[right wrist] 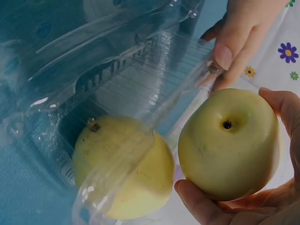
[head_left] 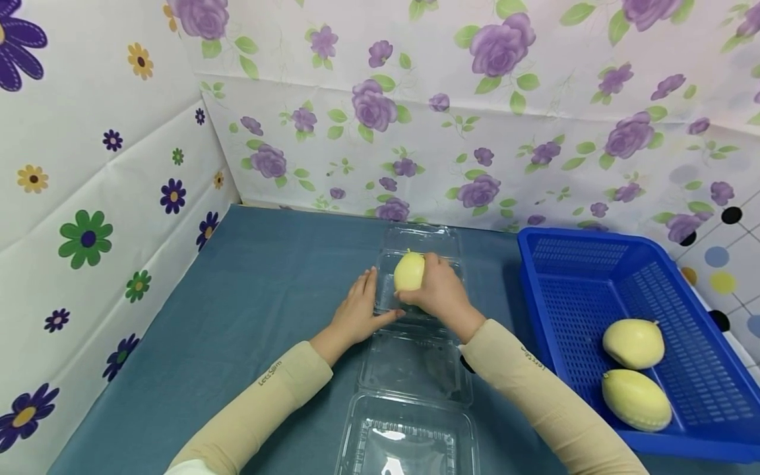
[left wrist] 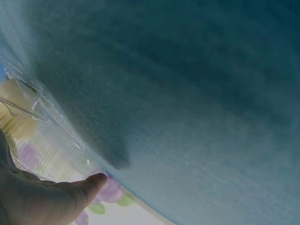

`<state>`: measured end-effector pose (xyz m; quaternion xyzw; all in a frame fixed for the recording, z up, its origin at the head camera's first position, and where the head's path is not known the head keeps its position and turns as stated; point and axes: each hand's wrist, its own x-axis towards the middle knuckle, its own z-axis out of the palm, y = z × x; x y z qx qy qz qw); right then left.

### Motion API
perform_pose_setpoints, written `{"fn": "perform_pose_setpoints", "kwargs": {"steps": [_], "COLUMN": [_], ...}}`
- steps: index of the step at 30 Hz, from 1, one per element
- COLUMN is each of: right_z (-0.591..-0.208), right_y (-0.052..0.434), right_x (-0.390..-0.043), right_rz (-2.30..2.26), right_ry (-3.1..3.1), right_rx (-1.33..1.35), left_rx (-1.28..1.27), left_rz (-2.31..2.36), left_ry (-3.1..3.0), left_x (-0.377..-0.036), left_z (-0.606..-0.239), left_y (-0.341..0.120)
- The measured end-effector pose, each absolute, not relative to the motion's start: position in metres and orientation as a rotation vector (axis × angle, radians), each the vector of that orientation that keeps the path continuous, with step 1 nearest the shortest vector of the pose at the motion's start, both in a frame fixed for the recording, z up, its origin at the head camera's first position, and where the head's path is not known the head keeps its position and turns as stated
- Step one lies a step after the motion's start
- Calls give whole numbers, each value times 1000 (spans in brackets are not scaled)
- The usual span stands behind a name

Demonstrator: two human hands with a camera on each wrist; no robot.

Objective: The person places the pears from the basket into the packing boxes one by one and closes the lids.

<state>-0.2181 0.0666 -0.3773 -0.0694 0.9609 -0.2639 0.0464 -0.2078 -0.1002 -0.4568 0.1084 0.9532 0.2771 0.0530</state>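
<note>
Boxed pear (right wrist: 122, 164) seemingly blurred behind clear plastic

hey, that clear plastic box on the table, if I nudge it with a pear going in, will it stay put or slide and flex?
The clear plastic box looks thin and see-through, so it probably flexes and slides easily on the blue cloth. The left hand rests on its edge, likely steadying it. One pear already inside may weigh it down slightly. The round pear in the right hand could roll once inside.

Pale yellow pears (head_left: 409, 272), blue basket (head_left: 700, 435), teal tablecloth (head_left: 249, 297).
</note>
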Motion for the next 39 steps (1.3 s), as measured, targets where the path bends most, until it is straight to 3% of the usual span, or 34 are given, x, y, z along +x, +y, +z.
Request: {"fn": "perform_pose_setpoints", "kwargs": {"steps": [39], "right_z": [-402], "right_y": [46], "right_x": [-222], "right_rz": [-643], "right_ry": [3051], "right_rx": [-305], "left_rx": [295], "left_rz": [851], "left_ry": [2900], "left_x": [-208], "left_z": [-458], "left_y": [-101]}}
